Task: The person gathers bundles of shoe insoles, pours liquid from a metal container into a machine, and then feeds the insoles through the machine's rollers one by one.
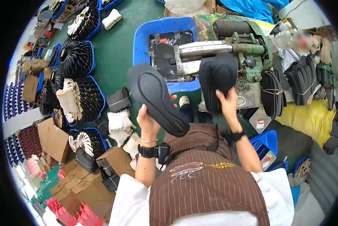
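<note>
My left hand (149, 121) grips a black shoe insole (156, 90) by its edge, with the thumb along its side and the insole tilted in front of me. It has a dotted oval pad and small gold lettering at its narrow end. My right hand (228, 104) holds another black insole (218, 71) upright in front of the roller machine (206, 49); its outline is slightly blurred, and I cannot tell whether it is one piece or several together. Beyond them stands a blue bin (140, 47) with a taped black sheet and a dark insole (165, 52) in it.
The machine's green frame (265, 41) stands at the right of the bin. Bundled black insoles (272, 92) and a yellow sack (308, 120) lie further right. On the left, blue tubs (99, 92) of stacked pieces and cardboard boxes (52, 137) crowd the green floor (114, 52).
</note>
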A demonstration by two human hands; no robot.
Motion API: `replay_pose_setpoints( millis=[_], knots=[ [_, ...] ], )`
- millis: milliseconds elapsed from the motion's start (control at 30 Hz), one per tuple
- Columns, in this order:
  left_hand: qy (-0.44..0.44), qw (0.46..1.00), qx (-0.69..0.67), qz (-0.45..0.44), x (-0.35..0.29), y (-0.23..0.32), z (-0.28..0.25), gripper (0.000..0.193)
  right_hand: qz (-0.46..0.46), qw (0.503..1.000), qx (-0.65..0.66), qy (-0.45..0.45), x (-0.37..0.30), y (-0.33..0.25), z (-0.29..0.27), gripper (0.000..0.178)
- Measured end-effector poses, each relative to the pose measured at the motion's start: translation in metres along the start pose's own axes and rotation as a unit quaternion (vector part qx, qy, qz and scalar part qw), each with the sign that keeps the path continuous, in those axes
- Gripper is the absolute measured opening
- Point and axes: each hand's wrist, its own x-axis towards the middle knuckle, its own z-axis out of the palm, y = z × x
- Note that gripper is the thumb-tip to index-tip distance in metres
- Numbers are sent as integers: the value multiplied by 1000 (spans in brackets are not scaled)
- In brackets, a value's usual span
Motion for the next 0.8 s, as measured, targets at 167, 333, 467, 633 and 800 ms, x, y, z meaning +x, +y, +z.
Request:
replay_pose_setpoints(
  millis=[167,333,467,633,800],
  knots=[
    [8,1000,20,2,-14,0,-2,78,-38,999,4,5,2,-42,13,41],
    [78,996,1,33,-19,-15,-27,67,-57,995,-81,4,-23,-3,6,44],
    [97,995,3,21,-21,-18,-16,64,29,997,30,-61,35,-34,19,38],
    [146,985,83,45,-21,-23,-15,56,73,992,63,-77,-24,-26,15,28],
    [118,984,128,25,-15,-27,8,53,163,982,57,-79,28,-26,23,21]
  ],
)
